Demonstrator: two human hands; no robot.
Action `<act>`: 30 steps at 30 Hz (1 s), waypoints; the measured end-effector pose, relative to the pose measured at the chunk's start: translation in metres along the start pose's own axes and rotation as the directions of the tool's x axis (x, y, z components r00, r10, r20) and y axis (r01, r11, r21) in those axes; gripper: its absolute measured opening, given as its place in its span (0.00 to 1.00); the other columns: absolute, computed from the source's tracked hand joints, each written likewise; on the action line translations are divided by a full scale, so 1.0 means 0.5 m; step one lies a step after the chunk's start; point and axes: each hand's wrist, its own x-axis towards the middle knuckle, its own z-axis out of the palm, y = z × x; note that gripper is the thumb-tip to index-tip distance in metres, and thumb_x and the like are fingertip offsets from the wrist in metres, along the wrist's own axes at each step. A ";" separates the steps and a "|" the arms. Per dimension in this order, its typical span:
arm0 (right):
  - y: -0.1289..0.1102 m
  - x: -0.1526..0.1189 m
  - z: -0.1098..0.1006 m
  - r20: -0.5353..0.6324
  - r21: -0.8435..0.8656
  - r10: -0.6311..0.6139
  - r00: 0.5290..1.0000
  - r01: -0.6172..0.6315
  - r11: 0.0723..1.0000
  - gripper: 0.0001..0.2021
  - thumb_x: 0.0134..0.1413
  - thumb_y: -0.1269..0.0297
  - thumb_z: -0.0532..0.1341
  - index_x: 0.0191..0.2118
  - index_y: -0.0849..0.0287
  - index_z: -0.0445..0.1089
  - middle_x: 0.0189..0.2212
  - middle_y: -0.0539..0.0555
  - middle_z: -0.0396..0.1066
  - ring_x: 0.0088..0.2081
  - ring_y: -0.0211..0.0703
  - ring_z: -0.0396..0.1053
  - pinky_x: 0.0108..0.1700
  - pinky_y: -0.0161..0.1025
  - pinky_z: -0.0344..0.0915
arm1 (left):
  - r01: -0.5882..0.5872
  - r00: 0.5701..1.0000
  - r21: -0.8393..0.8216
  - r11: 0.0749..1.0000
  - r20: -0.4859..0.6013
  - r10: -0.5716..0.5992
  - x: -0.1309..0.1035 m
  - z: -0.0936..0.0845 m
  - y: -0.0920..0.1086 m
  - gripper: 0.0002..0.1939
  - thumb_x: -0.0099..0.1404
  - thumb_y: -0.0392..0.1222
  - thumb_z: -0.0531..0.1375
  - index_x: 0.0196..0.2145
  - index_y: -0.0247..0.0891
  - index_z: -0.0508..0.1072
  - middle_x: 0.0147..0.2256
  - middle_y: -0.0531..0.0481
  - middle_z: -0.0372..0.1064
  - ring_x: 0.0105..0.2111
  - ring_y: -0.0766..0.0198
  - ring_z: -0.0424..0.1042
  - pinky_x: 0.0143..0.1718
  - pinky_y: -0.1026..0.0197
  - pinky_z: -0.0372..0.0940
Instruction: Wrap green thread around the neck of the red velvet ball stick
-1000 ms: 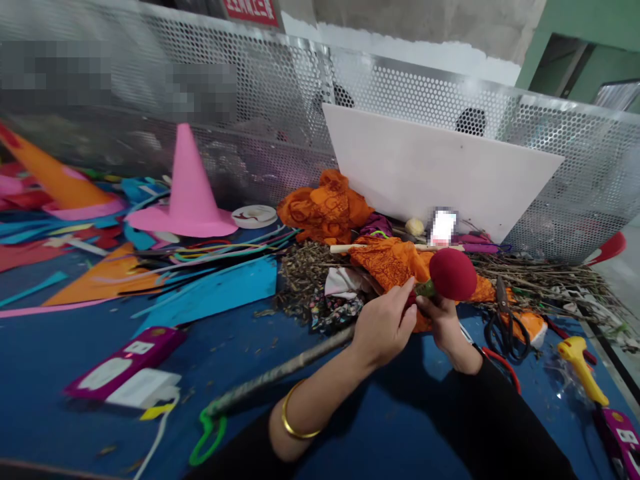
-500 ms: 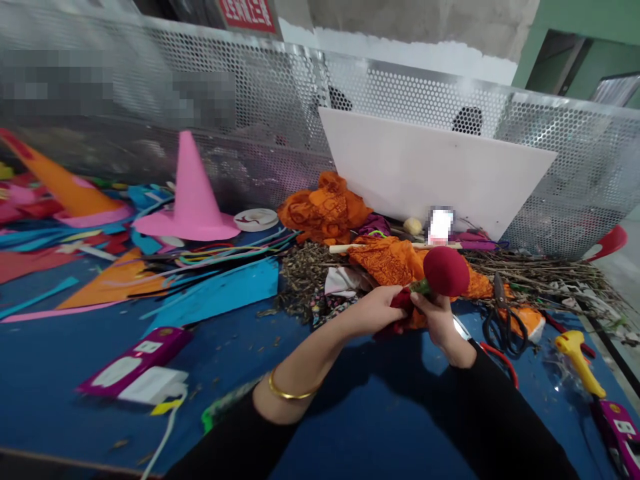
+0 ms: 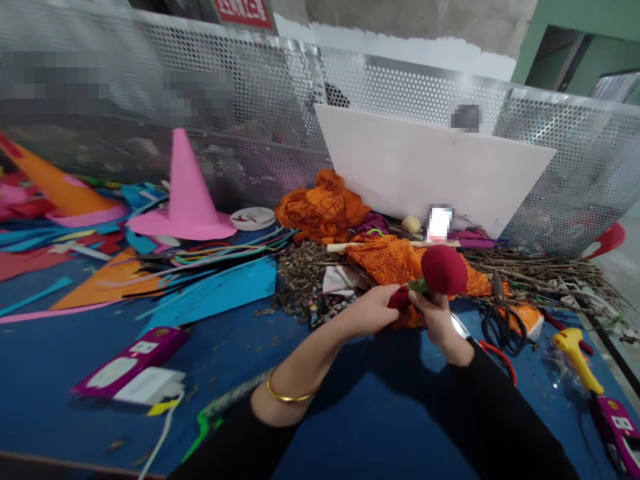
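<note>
A dark red cloth-covered ball (image 3: 445, 270) sits above my right hand (image 3: 436, 319), whose fingers are closed around its neck. Green tie material (image 3: 418, 286) shows at that neck, just above the right thumb. My left hand (image 3: 379, 308) is closed on the gathered red cloth (image 3: 400, 298) that trails leftward from the ball. Under and behind both hands lies orange patterned cloth (image 3: 385, 259). My fingertips on the far side are hidden.
Black scissors (image 3: 505, 323), a yellow glue gun (image 3: 575, 353) and dry twigs (image 3: 545, 270) lie to the right. A lit phone (image 3: 440, 223) leans against a white board (image 3: 435, 160). Leftward are a pink cone hat (image 3: 187, 200), blue sheet (image 3: 220, 290) and purple box (image 3: 133, 360).
More of the green tie shows between my hands, and the red cloth is stretched straighter. Both hands keep their hold. The whole view has shifted slightly.
</note>
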 end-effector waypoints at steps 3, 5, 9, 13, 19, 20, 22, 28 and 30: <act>-0.002 -0.001 0.001 -0.006 0.050 0.041 0.999 -0.040 0.998 0.18 0.33 0.55 0.75 0.32 0.56 0.74 0.30 0.51 0.76 0.32 0.42 0.73 0.40 0.41 0.72 | 0.071 0.991 -0.112 0.991 0.124 -0.057 -0.007 -0.009 0.005 0.14 0.47 0.34 0.54 0.36 0.36 0.65 0.23 0.55 0.67 0.19 0.67 0.64 0.18 0.68 0.56; -0.002 -0.001 0.002 -0.026 0.058 0.029 0.999 -0.027 0.998 0.18 0.32 0.55 0.75 0.32 0.56 0.74 0.30 0.50 0.76 0.32 0.42 0.73 0.40 0.41 0.72 | 0.082 0.979 -0.175 0.981 0.199 -0.046 -0.012 -0.019 0.010 0.16 0.50 0.36 0.56 0.39 0.36 0.65 0.26 0.54 0.69 0.18 0.70 0.61 0.16 0.69 0.53; 0.003 0.000 0.002 -0.023 0.060 0.019 1.000 -0.017 0.998 0.18 0.31 0.54 0.75 0.30 0.55 0.73 0.29 0.50 0.75 0.32 0.43 0.73 0.40 0.42 0.72 | 0.050 0.972 -0.159 0.986 0.234 -0.012 -0.017 -0.031 0.010 0.18 0.56 0.45 0.59 0.44 0.35 0.66 0.24 0.57 0.63 0.18 0.71 0.57 0.17 0.68 0.51; 0.002 0.002 0.002 -0.008 0.040 0.028 1.000 -0.028 0.999 0.19 0.32 0.52 0.75 0.31 0.55 0.74 0.31 0.52 0.76 0.34 0.45 0.74 0.42 0.44 0.72 | -0.034 0.998 0.069 0.997 0.064 0.030 -0.021 -0.013 0.005 0.16 0.61 0.48 0.57 0.42 0.36 0.67 0.29 0.52 0.67 0.27 0.63 0.66 0.28 0.63 0.60; -0.010 0.003 -0.003 0.053 0.027 0.036 0.998 -0.038 0.999 0.17 0.35 0.52 0.73 0.31 0.56 0.74 0.29 0.51 0.74 0.32 0.42 0.72 0.39 0.40 0.71 | 0.039 0.980 0.378 0.925 -0.196 0.039 -0.034 0.012 0.016 0.07 0.64 0.44 0.54 0.38 0.40 0.65 0.37 0.44 0.73 0.38 0.52 0.72 0.39 0.56 0.62; -0.006 0.002 -0.004 0.039 0.026 0.041 0.998 -0.042 0.999 0.17 0.37 0.50 0.73 0.30 0.56 0.73 0.28 0.51 0.73 0.30 0.40 0.70 0.37 0.38 0.71 | 0.036 0.979 0.375 0.926 -0.198 0.042 -0.036 0.011 0.016 0.08 0.64 0.45 0.54 0.38 0.40 0.65 0.37 0.44 0.73 0.38 0.52 0.72 0.39 0.56 0.62; 0.009 -0.003 -0.004 -0.042 0.021 0.056 0.998 -0.055 0.998 0.18 0.41 0.48 0.70 0.30 0.57 0.72 0.26 0.50 0.71 0.27 0.37 0.67 0.33 0.35 0.68 | 0.020 0.977 0.339 0.941 -0.206 0.054 -0.040 0.005 0.013 0.09 0.64 0.44 0.54 0.40 0.40 0.66 0.39 0.44 0.74 0.40 0.52 0.73 0.41 0.56 0.62; 0.042 -0.029 -0.001 -0.157 -0.206 -0.042 0.987 0.009 0.979 0.17 0.53 0.47 0.63 0.34 0.58 0.72 0.25 0.48 0.67 0.25 0.35 0.60 0.30 0.34 0.62 | 0.075 0.965 0.312 0.947 -0.263 0.011 -0.055 -0.009 -0.006 0.22 0.64 0.43 0.55 0.56 0.44 0.61 0.44 0.46 0.75 0.44 0.51 0.74 0.44 0.56 0.63; 0.038 -0.034 0.000 -0.125 -0.329 -0.110 0.986 0.063 0.942 0.16 0.57 0.49 0.60 0.35 0.58 0.72 0.25 0.49 0.67 0.26 0.37 0.60 0.31 0.34 0.62 | 0.093 0.965 0.343 0.935 -0.262 0.001 -0.058 -0.010 -0.006 0.21 0.65 0.44 0.55 0.56 0.45 0.62 0.42 0.47 0.76 0.43 0.50 0.75 0.43 0.56 0.63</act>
